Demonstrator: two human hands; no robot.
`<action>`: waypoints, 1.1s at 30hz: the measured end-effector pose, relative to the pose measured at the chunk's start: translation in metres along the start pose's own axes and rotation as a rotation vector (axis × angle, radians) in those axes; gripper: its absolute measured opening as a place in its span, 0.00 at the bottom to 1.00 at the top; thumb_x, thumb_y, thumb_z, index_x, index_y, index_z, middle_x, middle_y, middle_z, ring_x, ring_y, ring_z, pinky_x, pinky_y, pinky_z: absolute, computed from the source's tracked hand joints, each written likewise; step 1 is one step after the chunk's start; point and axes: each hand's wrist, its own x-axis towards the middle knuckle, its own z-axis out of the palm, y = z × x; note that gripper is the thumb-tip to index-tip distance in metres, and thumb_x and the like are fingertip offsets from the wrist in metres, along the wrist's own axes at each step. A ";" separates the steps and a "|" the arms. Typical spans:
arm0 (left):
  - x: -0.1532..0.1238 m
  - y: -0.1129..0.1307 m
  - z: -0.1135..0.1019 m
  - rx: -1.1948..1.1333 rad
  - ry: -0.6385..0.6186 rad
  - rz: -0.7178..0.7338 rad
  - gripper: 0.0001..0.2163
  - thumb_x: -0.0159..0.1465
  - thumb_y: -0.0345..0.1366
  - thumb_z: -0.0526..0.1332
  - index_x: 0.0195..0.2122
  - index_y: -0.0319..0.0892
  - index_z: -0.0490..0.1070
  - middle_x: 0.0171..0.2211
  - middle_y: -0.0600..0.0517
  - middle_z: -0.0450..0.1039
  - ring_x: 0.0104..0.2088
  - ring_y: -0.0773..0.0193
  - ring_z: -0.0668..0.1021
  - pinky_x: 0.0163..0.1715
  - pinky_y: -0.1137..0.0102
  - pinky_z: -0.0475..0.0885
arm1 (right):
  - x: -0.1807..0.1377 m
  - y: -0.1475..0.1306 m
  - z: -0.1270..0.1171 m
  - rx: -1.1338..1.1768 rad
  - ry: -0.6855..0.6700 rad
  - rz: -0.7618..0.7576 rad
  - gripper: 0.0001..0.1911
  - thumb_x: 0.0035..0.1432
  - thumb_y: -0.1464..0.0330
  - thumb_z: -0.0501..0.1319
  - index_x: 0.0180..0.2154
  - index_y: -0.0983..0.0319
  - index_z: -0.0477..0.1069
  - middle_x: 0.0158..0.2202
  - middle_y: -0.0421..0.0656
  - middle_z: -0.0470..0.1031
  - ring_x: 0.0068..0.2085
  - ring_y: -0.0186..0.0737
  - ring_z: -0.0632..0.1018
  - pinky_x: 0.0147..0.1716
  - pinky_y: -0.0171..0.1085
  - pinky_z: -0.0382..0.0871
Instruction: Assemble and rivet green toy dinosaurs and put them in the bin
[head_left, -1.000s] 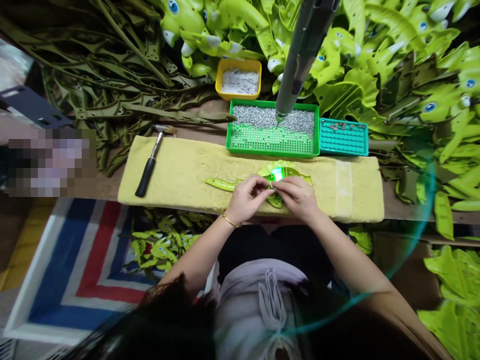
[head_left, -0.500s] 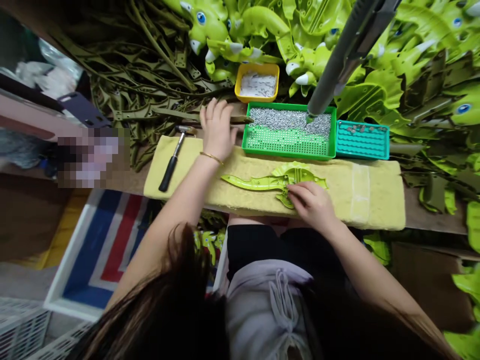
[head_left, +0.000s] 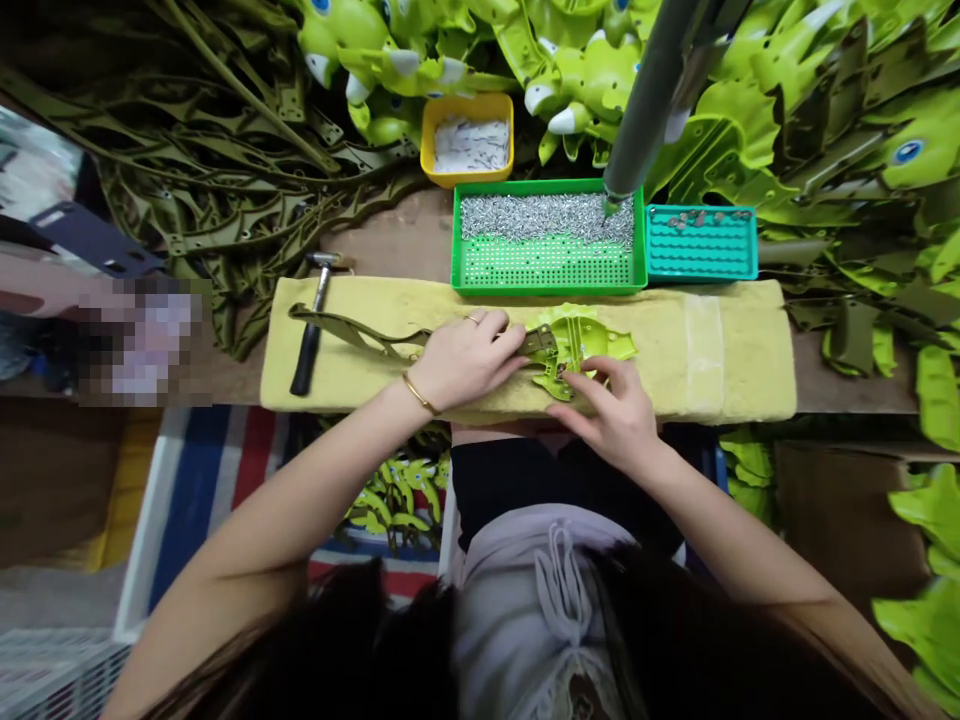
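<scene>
My left hand (head_left: 471, 362) is closed on a long, curved olive-green plastic strip (head_left: 352, 330). The strip's right end lies over a lime-green plastic toy half (head_left: 596, 338), hollow side up. This half looks like the creature heads piled behind it. My right hand (head_left: 616, 408) is at the toy half's near right side, fingertips gripping its inner edge and thumb lower and apart. My left hand covers most of the toy half's long left part. Under both lies a yellow cloth pad (head_left: 750, 350).
On the pad's left lies a hammer (head_left: 309, 335). Behind stand a green tray (head_left: 551, 285) of small metal fasteners, a teal tray (head_left: 701, 265) and a yellow tub (head_left: 429, 150) of small pale pieces. A grey tool (head_left: 645, 110) hangs overhead. Olive strips (head_left: 247, 190) pile up left.
My left hand has come back from the pile side with the olive-green strip and laid its end over the toy half. My right hand stays at the toy half. The view has shifted.
</scene>
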 end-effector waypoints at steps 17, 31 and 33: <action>-0.009 0.003 0.029 -0.265 0.144 -0.072 0.19 0.68 0.44 0.53 0.54 0.42 0.72 0.44 0.41 0.71 0.43 0.54 0.72 0.44 0.60 0.71 | 0.054 0.038 0.017 0.189 -0.359 0.164 0.14 0.58 0.59 0.62 0.45 0.55 0.77 0.52 0.44 0.75 0.54 0.48 0.69 0.52 0.51 0.64; -0.060 0.012 0.029 -0.954 0.818 -1.284 0.16 0.61 0.49 0.61 0.41 0.42 0.67 0.36 0.49 0.71 0.32 0.64 0.76 0.30 0.68 0.72 | 0.046 0.042 0.021 0.219 -0.254 0.145 0.14 0.58 0.58 0.62 0.43 0.56 0.76 0.51 0.46 0.76 0.51 0.47 0.73 0.50 0.50 0.64; -0.054 0.012 0.031 -1.438 0.708 -1.375 0.19 0.56 0.52 0.65 0.35 0.41 0.66 0.30 0.52 0.71 0.24 0.69 0.74 0.22 0.74 0.69 | 0.045 0.044 0.022 0.211 -0.245 0.134 0.14 0.58 0.58 0.62 0.43 0.56 0.76 0.52 0.46 0.75 0.52 0.48 0.72 0.50 0.50 0.64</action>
